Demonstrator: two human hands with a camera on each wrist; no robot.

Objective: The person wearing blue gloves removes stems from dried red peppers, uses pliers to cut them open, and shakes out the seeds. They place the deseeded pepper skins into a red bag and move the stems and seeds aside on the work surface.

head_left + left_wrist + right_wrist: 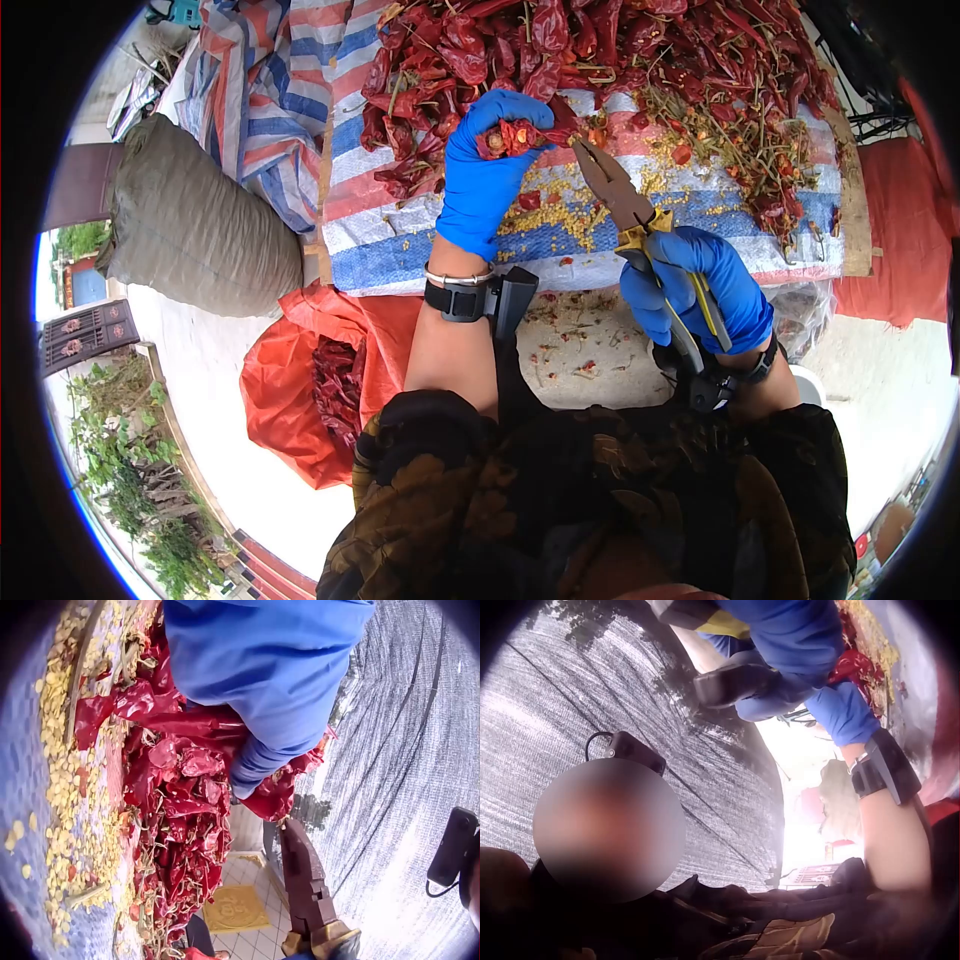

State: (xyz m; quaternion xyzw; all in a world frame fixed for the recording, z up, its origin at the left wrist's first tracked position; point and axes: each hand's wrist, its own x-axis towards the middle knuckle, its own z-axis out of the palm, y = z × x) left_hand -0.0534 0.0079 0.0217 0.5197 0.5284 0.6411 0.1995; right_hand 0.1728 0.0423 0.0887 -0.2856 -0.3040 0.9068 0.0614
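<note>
My blue-gloved left hand (487,170) holds dried red chilies (515,138) with its fingers curled round them. In the left wrist view the same glove (262,667) grips red chili pods (271,796), and the tips of the pliers (306,881) come right up to one pod's end. My right hand (700,285), gloved in blue too, grips the yellow-and-grey handles of the pliers (618,195). Their rusty brown nose points up and left toward the held chilies. The right wrist view shows the right glove (791,652) around a dark handle end (731,686).
A large heap of dried chilies (600,45) covers the back of the striped sheet (390,255). Yellow seeds (560,215) and stems (745,160) lie scattered in front. An open orange-red sack (285,400) of chilies stands lower left, with a full grey-green sack (205,225) beyond.
</note>
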